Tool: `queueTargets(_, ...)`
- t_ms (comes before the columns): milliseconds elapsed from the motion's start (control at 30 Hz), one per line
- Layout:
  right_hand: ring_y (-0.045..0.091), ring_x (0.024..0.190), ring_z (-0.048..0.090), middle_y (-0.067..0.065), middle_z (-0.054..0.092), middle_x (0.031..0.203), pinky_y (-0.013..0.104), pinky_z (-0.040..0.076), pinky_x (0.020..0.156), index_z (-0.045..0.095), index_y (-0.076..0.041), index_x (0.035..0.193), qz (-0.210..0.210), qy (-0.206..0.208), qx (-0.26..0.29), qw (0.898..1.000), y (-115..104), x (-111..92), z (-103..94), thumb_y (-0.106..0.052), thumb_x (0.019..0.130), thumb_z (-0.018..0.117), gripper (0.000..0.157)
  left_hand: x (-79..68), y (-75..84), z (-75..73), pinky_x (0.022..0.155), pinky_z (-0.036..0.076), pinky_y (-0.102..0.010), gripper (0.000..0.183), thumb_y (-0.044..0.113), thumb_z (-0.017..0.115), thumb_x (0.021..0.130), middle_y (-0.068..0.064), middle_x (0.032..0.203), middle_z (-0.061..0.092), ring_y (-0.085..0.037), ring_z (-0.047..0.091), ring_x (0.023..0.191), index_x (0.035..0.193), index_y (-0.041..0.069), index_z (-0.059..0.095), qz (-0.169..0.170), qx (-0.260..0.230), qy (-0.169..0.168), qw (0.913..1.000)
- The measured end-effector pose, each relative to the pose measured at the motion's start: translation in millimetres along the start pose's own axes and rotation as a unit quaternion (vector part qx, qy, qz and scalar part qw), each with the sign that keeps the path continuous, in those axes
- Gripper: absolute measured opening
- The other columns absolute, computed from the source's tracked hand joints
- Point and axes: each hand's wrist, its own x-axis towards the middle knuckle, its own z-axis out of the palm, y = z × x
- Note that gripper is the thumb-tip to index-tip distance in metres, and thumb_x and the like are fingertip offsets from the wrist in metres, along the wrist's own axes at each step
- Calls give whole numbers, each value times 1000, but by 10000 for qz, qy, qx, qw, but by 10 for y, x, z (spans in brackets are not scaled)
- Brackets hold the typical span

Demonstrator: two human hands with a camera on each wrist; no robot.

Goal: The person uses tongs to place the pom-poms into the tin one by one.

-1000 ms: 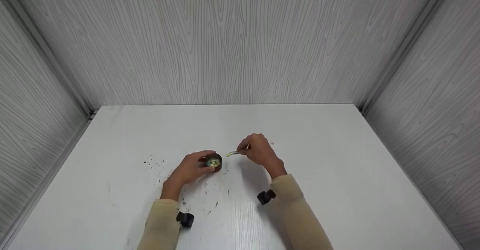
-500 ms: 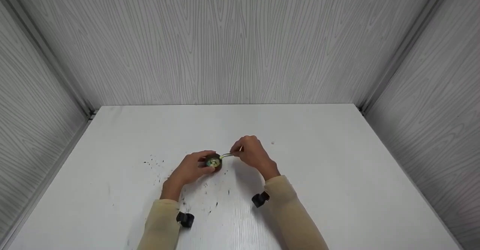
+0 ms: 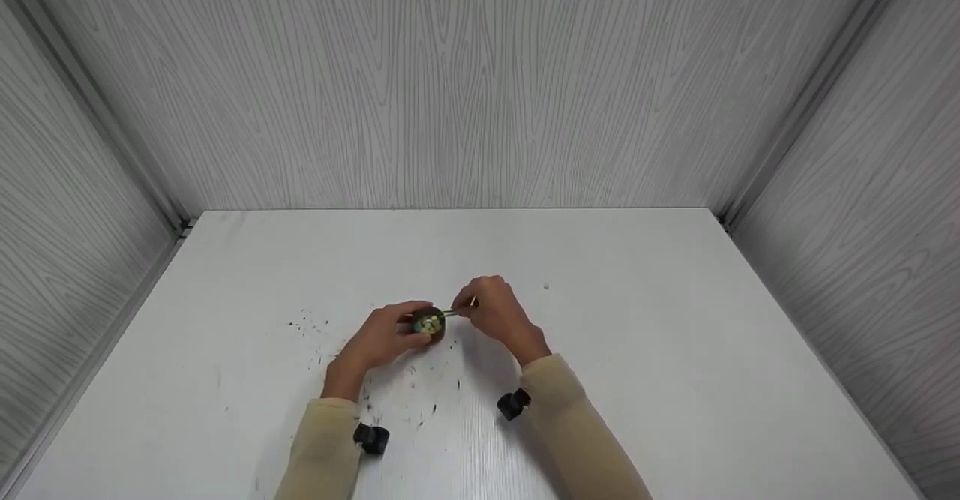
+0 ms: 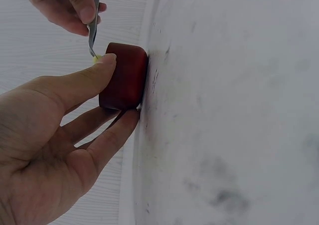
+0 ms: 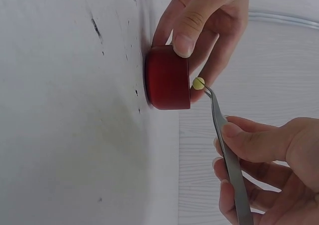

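A small dark red cup point(image 5: 169, 80) stands on the white table, with several yellowish and greenish bits inside it in the head view. My left hand point(image 3: 381, 336) grips it round the side, thumb at the rim and fingers on the far wall. My right hand point(image 3: 496, 314) pinches a pair of metal tweezers point(image 5: 227, 150) with bent tips. Between the tips sits a small pale yellow bead point(image 5: 198, 83), right at the cup's open top. In the left wrist view the tweezers point(image 4: 93, 23) come in beside my left thumb, which partly covers the bead.
The white table point(image 3: 637, 335) carries scattered dark specks and smudges, mostly around and left of the cup. A tiny pale round bit point(image 3: 546, 286) lies to the right of my right hand. Wood-grain panels point(image 3: 465, 88) enclose the table at the back and both sides.
My right hand has moved left with the tweezers and the yellow bead, from beside the cup to over its rim. My left hand has stayed on the cup.
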Motion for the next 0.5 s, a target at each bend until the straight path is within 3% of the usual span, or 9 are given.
queueTargets(500,23,91,74,10,80,96,37,63,79,84,-6,98,-245,43,-196,9995,35,22,41,2,92,74,13,-8,-5,0,111,50,-55,52,9,73,96,-18,143,62,-41,61,131,146,9,58,77,-59,14,10000)
